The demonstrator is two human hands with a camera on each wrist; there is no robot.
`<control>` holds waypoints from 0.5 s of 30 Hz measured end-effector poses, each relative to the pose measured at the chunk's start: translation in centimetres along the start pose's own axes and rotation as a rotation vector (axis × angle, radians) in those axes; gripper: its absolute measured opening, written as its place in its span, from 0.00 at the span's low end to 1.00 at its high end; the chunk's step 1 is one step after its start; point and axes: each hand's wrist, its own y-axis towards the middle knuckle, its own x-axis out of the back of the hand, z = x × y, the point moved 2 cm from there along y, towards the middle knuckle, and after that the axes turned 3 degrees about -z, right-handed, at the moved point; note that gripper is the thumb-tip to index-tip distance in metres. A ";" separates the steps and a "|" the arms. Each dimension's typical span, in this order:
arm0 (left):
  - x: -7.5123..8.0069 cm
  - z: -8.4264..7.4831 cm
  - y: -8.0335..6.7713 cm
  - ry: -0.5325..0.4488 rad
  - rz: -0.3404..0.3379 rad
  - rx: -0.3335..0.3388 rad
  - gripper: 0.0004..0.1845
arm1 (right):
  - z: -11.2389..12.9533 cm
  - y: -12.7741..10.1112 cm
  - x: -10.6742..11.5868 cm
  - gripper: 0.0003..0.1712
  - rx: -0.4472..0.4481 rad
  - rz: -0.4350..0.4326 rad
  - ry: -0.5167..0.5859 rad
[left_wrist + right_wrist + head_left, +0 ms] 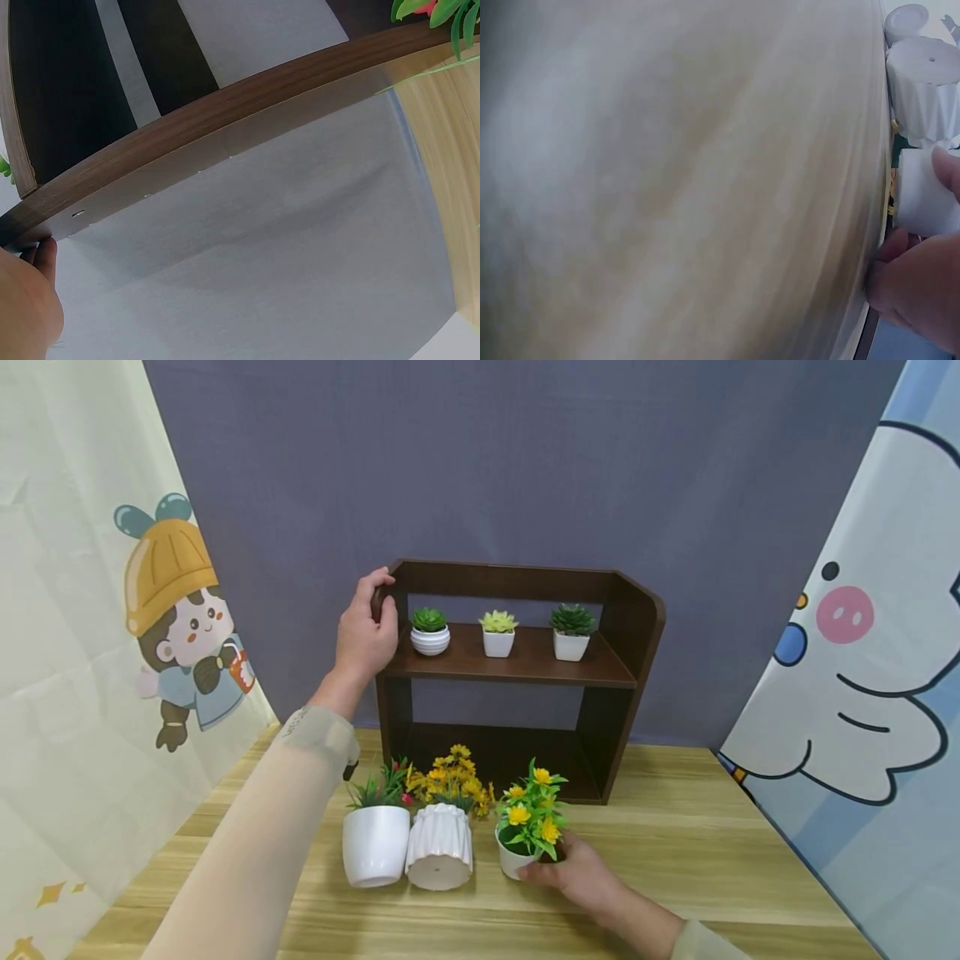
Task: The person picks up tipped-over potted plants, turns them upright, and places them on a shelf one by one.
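1. White and small, the pot of yellow flowers (527, 835) stands on the wooden tabletop (675, 852), in front of the dark brown shelf unit (525, 660) and just right of two other white pots.
2. The right hand (577, 870) sits at the pot's lower right side with fingers curled round its wall, grasping it; the right wrist view shows fingertips (911, 277) against a white wall, though most of that picture is blur.
3. The pot lies directly left of that hand and tilts a little, its long axis leaning away from the hand (the green leaves hide most of the rim).
4. The left hand (366, 631) is well apart from it, up on the left upper corner of the shelf unit, fingers wrapped over the edge and gripping it; the right hand is by far the nearer.
5. Beside the held pot, a ribbed white pot (439, 857) lies tipped with its base toward the camera, touching a smooth white pot (376, 845) that stands upright.
6. Three small succulents (498, 633) stand in a row on the upper shelf.
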 end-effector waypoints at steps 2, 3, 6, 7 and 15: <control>0.0 -0.1 0.0 0.000 -0.001 0.000 0.19 | 0.1 0.2 0.2 0.49 0.006 -0.054 0.001; 0.0 -0.1 0.0 -0.001 -0.002 -0.001 0.19 | 0.2 0.3 0.3 0.48 0.009 -0.080 0.000; 0.0 -0.1 0.0 -0.005 -0.003 -0.002 0.19 | 0.4 0.7 0.7 0.45 0.034 -0.133 0.021; 0.0 -0.1 0.1 -0.005 -0.005 -0.003 0.19 | 0.5 0.8 0.8 0.44 0.043 -0.150 0.025; 0.0 -0.1 0.0 0.000 -0.008 -0.006 0.19 | 1.0 1.6 1.7 0.43 0.046 -0.205 0.054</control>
